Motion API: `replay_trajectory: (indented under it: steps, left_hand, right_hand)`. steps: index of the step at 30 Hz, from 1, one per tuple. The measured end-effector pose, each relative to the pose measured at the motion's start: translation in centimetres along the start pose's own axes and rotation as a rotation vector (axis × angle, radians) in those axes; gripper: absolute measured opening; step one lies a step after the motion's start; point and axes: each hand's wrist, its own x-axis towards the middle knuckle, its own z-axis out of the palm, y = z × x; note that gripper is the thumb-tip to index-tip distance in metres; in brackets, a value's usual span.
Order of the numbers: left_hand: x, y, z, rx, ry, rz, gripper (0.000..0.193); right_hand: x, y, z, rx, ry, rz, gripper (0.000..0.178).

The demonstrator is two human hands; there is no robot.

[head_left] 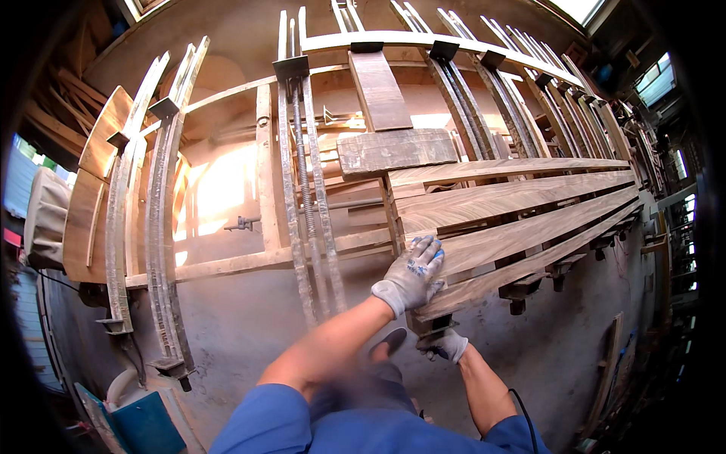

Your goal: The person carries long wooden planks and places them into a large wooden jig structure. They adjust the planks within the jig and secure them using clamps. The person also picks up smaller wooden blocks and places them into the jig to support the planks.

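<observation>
My left hand (414, 274), in a grey glove with blue smudges, lies with fingers extended over the near left ends of several long wooden boards (522, 234). These boards rest side by side across a rack of metal bar clamps, with gaps between them. Lower down, my gloved right hand (448, 346) is closed beneath the dark metal end of a clamp (431, 324), just below the nearest board. Whatever its fingers grip is too dark and hidden to make out. A worn wooden block (397, 151) touches the far side of the boards.
Beyond the block, a shorter board (380, 92) reaches toward a long pale rail (446, 42). Bare clamps with threaded screws (302, 174) stretch out on the left. Curved wooden panels (85, 219) and a blue-green panel (147, 424) stand at the left. Grey floor (242, 318) lies below.
</observation>
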Motion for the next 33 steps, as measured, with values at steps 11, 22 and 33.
replay_trajectory:
  steps: [11, 22, 33]
  left_hand:
    - [0.3, 0.3, -0.2, 0.149, -0.092, -0.048, 0.073]
    - [1.5, 5.2, -0.7, 0.159, 0.031, -0.22, 0.03]
    - [2.2, 38.0, 21.6, -0.318, -0.314, 0.265, 0.027]
  right_hand:
    - [-3.2, -0.2, 1.0, 0.083, 0.247, -0.059, 0.033]
    - [-14.2, 18.3, -23.0, 0.999, 0.596, -0.462, 0.045]
    - [-36.4, 21.1, -42.2, 1.266, 1.059, -0.862, 0.044]
